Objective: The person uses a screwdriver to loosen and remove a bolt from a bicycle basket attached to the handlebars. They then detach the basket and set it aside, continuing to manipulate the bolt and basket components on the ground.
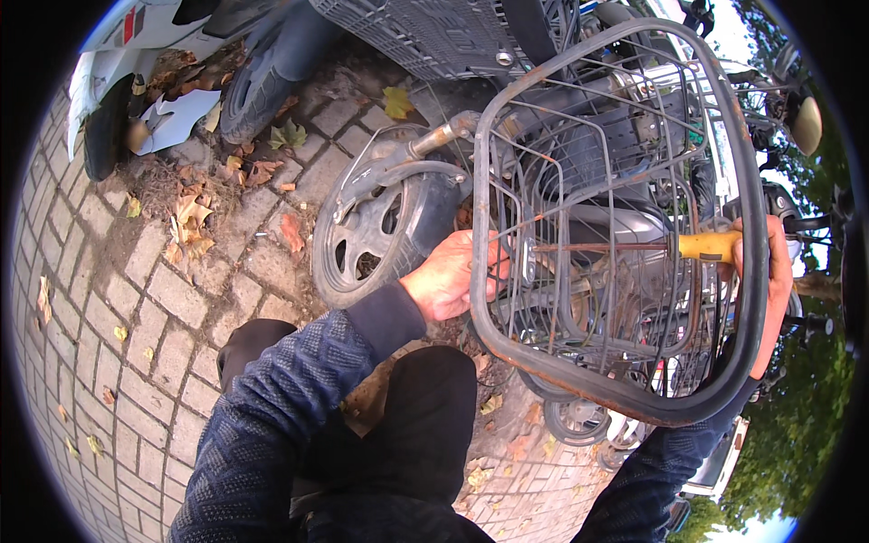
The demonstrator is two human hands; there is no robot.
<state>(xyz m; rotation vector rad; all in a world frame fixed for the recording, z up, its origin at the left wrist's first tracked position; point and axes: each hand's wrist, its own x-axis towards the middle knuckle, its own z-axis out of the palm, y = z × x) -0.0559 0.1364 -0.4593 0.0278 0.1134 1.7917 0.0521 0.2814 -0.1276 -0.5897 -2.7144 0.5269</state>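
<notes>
A rusty wire basket (pixel 634 398) with a thick dark rim fills the right half of the view, its opening toward me. In my right hand (pixel 775 282), at the basket's right side, is a screwdriver (pixel 708 246) with a yellow handle. Its long brown shaft points left across the basket, and the tip lies close to the left-hand wires. My left hand (pixel 453 277) is closed at the left side of the rim. Its fingertips reach in among the wires, and whatever they pinch is hidden. Just left of the basket is a small spoked wheel (pixel 373 237) with a metal fork (pixel 407 149).
Brick paving (pixel 163 362) with dry leaves (pixel 188 217) stretches to the left. A grey plastic crate (pixel 425 36) and another vehicle's tyre (pixel 258 95) stand at the far side. More parked wheels (pixel 577 421) show below the basket, and trees (pixel 797 434) line the right.
</notes>
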